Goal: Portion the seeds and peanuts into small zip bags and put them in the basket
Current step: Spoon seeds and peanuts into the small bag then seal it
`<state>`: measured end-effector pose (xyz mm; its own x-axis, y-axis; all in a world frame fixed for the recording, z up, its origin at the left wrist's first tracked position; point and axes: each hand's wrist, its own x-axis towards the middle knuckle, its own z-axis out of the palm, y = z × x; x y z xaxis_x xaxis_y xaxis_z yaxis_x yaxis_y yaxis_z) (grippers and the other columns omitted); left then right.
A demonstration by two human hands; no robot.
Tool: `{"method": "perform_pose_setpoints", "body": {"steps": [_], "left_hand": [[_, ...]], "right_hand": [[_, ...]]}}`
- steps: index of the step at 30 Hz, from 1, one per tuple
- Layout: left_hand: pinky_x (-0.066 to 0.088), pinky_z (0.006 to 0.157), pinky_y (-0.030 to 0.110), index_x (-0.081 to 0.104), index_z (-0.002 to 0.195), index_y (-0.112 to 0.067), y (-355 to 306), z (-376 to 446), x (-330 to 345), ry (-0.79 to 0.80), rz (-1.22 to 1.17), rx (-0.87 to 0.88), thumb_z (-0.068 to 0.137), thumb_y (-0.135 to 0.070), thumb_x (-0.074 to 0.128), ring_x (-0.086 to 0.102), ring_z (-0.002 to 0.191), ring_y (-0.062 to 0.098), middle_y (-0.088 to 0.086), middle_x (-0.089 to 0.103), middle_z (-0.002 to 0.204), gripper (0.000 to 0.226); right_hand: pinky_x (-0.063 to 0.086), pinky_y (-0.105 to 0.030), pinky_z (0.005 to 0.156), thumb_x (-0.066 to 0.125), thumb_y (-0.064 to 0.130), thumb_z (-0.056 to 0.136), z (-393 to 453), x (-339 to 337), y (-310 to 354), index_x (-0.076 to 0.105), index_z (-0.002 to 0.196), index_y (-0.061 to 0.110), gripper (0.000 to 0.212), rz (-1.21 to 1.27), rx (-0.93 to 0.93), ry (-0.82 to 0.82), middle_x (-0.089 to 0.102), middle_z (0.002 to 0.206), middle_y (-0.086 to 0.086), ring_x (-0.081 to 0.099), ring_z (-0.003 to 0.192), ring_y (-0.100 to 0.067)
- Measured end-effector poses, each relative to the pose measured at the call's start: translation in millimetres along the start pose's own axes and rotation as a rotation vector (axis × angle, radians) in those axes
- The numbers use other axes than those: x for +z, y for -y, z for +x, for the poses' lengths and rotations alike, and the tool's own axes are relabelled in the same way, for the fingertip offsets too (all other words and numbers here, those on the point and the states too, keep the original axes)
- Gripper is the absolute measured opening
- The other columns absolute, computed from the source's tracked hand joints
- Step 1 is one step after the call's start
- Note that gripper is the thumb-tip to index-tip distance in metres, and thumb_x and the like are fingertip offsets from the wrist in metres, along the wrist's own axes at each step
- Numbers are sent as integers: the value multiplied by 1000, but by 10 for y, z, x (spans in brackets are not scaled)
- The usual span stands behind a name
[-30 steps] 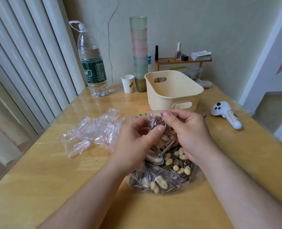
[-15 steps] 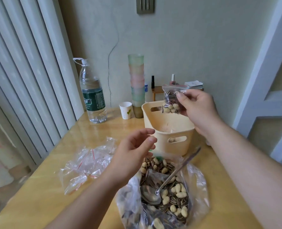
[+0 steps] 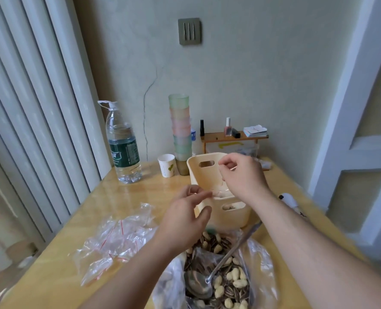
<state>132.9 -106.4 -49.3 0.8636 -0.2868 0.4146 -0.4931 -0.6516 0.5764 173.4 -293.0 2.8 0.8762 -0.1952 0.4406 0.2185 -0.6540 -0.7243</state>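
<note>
Wooden table [image 3: 91, 210] against cracked green wall [image 3: 263, 81]

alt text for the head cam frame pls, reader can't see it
Both hands hold nothing: the right hand hovers over a cream basket, the left hand just in front of it. Nearer the camera, an open bag of seeds and peanuts holds a metal spoon; empty zip bags lie left on the wooden table.

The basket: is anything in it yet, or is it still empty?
Not empty. Seeds show through the near handle slot of the basket, and something pale lies on its floor below the right hand. How many bags: cannot tell.
</note>
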Motion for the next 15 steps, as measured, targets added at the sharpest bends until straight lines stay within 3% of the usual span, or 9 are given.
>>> {"method": "perform_pose_setpoints", "body": {"steps": [3, 5, 8, 11, 15], "left_hand": [[50, 100, 29, 70, 133, -34, 38, -103, -136, 9, -1, -10, 99, -31, 66, 59, 106, -1, -21, 56, 136, 34], [52, 99, 30, 74, 127, -32, 134, -213, -220, 37, 49, -11, 99, -27, 68, 62, 106, 5, -14, 62, 132, 29], [53, 89, 23, 77, 119, -30, 352, -454, -389, 66, 142, -29, 99, -19, 66, 63, 98, 2, -12, 68, 121, 25], [42, 78, 8, 78, 115, -32, 615, -621, -662, 82, 307, -79, 100, -18, 65, 60, 90, -4, -15, 70, 116, 24], [44, 77, 14, 78, 116, -28, 862, -725, -1020, 129, 437, -161, 104, -29, 62, 63, 95, 8, -9, 74, 113, 19]], "right_hand": [[45, -12, 59, 70, 20, 92, -483, 7, 87, 76, 88, 33, 15, 133, -87, -39, 67, 74, 22, 62, 67, 1], [47, -13, 62, 73, 20, 90, -782, 110, 84, 75, 85, 36, 17, 168, -120, 20, 68, 73, 22, 60, 66, 0], [49, -13, 66, 73, 23, 91, -1163, 289, 6, 76, 86, 36, 14, 173, -98, 174, 71, 78, 20, 61, 67, 0], [41, -6, 61, 73, 22, 91, -1422, 431, -140, 80, 89, 31, 12, 164, -65, 223, 68, 71, 23, 60, 64, 3], [40, -3, 67, 74, 17, 90, -1542, 523, -188, 80, 88, 28, 13, 119, -159, 232, 71, 77, 20, 61, 71, 7]]}}
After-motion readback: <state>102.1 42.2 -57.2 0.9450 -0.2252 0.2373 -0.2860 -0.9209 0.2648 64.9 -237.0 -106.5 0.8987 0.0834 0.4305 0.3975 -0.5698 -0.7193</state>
